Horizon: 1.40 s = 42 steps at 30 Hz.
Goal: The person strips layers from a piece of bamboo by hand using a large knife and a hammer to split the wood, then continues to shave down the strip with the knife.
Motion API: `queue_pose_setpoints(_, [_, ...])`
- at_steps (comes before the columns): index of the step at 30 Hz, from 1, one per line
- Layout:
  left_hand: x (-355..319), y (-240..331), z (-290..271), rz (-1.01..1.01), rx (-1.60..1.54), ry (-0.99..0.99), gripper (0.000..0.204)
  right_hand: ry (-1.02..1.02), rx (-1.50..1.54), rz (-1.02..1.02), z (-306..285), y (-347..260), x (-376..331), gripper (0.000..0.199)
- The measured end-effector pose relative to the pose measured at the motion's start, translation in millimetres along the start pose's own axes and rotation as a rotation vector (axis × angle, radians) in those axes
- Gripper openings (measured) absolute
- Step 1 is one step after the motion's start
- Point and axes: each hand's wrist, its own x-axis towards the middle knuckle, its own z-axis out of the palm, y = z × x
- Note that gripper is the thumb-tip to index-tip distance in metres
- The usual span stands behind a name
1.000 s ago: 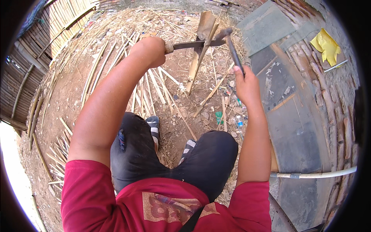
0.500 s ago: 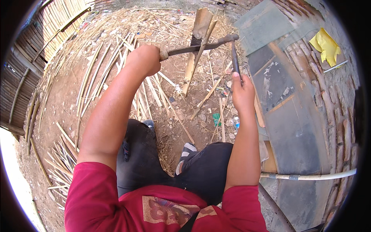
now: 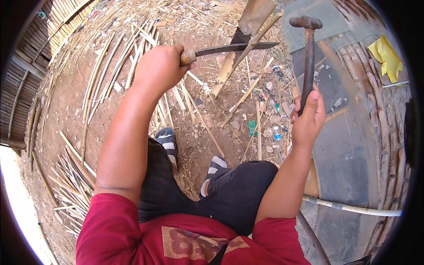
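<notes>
Two hands are in use, apart from each other. The left hand (image 3: 160, 66) is clamped around the wooden handle of a long knife (image 3: 216, 50); its blade passes between a wide brown wooden piece (image 3: 257, 15) and a narrow strip (image 3: 264, 34). The right hand (image 3: 309, 115) grips a hammer (image 3: 309, 57), its head clear of the blade. Loose strips (image 3: 70, 187) lie on the dirt ground (image 3: 66, 115), left.

Crumpled yellow sheet (image 3: 385, 57) at upper right, white pipe (image 3: 364, 210) across dark panels (image 3: 340, 168), blue-labelled bottle (image 3: 277, 133) near green scrap (image 3: 252, 128) on brown soil (image 3: 70, 106), slatted wall (image 3: 57, 24) at upper left.
</notes>
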Motion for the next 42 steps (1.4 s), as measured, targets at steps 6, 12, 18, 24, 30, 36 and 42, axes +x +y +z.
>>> queue_pose_setpoints(6, [-0.8,-15.5,0.8,-0.008,-0.034,-0.001,0.035,-0.098,-0.022,0.04,12.7,-9.8,-9.4,0.05])
queue_pose_setpoints(12, [-2.1,-17.4,-0.7,-0.034,-0.068,0.012,0.038,-0.121,-0.045,0.229,21.7,-8.8,-9.1,0.049])
queue_pose_setpoints(18, [-3.8,-9.3,-6.8,-0.033,-0.047,-0.026,0.04,-0.165,0.0,0.26,13.3,-26.5,-13.3,0.049])
queue_pose_setpoints(24, [-1.2,-11.5,-3.1,-0.053,-0.074,-0.102,0.037,-0.108,-0.042,0.131,18.1,-23.9,-20.3,0.047])
queue_pose_setpoints(30, [-0.6,-7.9,0.5,-0.101,-0.078,-0.079,0.033,-0.181,-0.211,0.366,16.4,6.9,-7.4,0.046])
queue_pose_setpoints(36, [6.9,-26.4,7.1,-0.087,-0.048,-0.069,0.03,-0.105,0.02,0.094,18.6,-18.7,-12.0,0.048])
queue_pose_setpoints(42, [6.8,-19.2,5.4,-0.1,-0.02,-0.086,0.029,-0.273,-0.06,0.343,26.7,11.0,0.5,0.048])
